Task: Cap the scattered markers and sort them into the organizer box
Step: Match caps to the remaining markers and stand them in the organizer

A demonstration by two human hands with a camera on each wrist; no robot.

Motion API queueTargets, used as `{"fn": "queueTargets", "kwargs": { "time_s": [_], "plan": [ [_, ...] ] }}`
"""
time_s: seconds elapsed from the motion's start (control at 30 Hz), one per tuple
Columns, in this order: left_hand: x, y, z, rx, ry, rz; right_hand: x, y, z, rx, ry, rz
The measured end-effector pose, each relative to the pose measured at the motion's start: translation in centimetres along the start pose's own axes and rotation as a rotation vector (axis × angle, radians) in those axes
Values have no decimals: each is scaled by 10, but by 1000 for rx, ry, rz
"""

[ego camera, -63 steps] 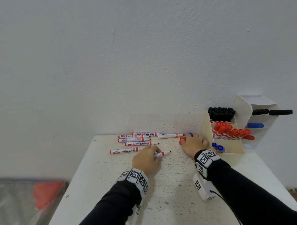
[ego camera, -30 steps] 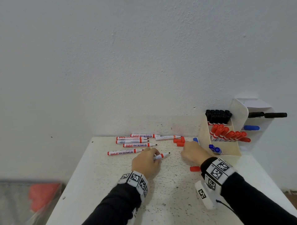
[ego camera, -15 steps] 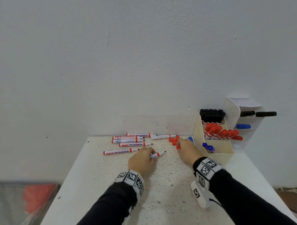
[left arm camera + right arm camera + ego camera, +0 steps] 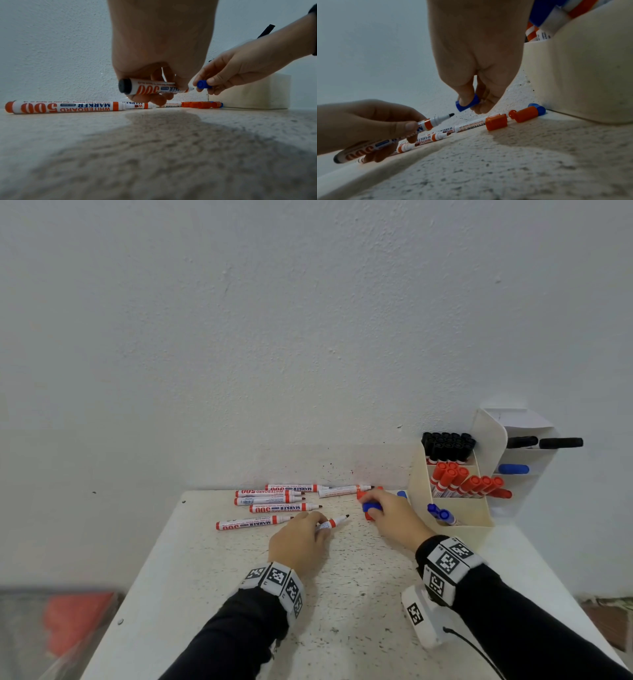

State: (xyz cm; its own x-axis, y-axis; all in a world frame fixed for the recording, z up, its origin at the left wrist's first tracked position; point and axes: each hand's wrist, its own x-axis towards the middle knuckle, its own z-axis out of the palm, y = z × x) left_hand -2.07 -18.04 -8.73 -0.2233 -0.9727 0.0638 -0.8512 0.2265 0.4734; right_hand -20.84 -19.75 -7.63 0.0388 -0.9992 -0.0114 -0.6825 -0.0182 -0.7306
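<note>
**Left hand holds an uncapped marker; right hand pinches a blue cap**

The left hand (image 4: 298,542) grips an uncapped whiteboard marker (image 4: 150,87), fingers and thumb curled round the barrel, dark tip pointing toward the right hand. The marker is held just above the speckled table (image 4: 342,611).

The right hand (image 4: 394,518) pinches a blue cap (image 4: 467,102) between thumb and fingers. The cap sits just beside the tip of the held marker, not touching it.

Below and beyond the right hand, loose orange caps (image 4: 496,122) lie on the table, with a second blue cap (image 4: 538,108) against the base of the organizer box (image 4: 459,517). The box stands immediately right of the right hand and holds capped black, orange and blue markers in separate compartments.

Beyond and left of the left hand, five uncapped orange-banded markers (image 4: 274,501) lie in rough parallel on the table.
</note>
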Motion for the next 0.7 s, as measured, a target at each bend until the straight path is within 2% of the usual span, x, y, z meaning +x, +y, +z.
{"fn": "queueTargets", "kwargs": {
  "time_s": [0.13,0.27,0.4,0.5,0.7],
  "plan": [
    [1,1,1,4,-5,42,-5,-5,2,-42,-61,-85],
    [3,-1,2,-8,-22,53,-6,-5,7,12,-100,-91],
    [3,2,3,0,-14,75,-3,-4,12,74,-8,-29],
    [2,2,3,-14,22,69,-3,-3,16,100,21,-56],
    [2,1,2,-20,25,71,-3,-4,20,293,266,-28]
  ]
}}
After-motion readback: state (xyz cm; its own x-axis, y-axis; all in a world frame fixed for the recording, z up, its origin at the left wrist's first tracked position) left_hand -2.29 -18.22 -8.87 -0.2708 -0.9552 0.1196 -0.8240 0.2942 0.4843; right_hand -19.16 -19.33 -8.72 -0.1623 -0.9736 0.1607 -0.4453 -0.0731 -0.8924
